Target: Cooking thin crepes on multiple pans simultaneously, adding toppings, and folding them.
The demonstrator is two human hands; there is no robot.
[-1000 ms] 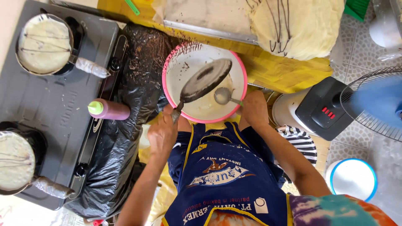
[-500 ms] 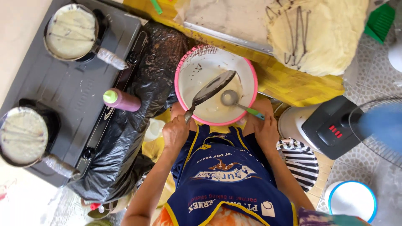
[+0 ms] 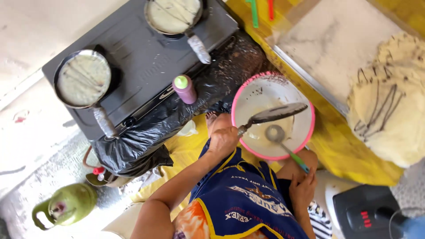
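Two hands in view, both partly hard to read. Left hand [image 3: 222,138] sits at the near-left rim of the pink-rimmed basin [image 3: 305,132], clenched around the handle of a small dark pan [image 3: 276,113]; the handle itself is mostly hidden inside the fist. Pan is tilted over the basin, its underside facing the camera, so its inside cannot be seen. Right hand [image 3: 303,188] is lower, by the apron [image 3: 248,203], fingers curled at the green end of a ladle [image 3: 283,142]; the fingers lie on the handle end, but how firmly they close on it cannot be told. Ladle bowl rests in the pale batter inside the basin, just under the pan. Left forearm runs diagonally up from bottom-left, elbow bent; right forearm is cut off by the bottom edge.

Black stove [image 3: 141,66] lies well left of the basin with two batter-filled pans, one [image 3: 83,79] at its left and one [image 3: 173,13] cropped by the top edge. Purple squeeze bottle [image 3: 184,88] stands between stove and basin on black plastic sheet [image 3: 146,132]. Stack of pale crepes [image 3: 389,102] is cut off at the right edge, blurred. Green gas cylinder [image 3: 66,206] bottom-left, dark fan base [image 3: 367,214] bottom-right, both close in on the floor. Open room only on the yellow mat [image 3: 336,150] right of the basin.
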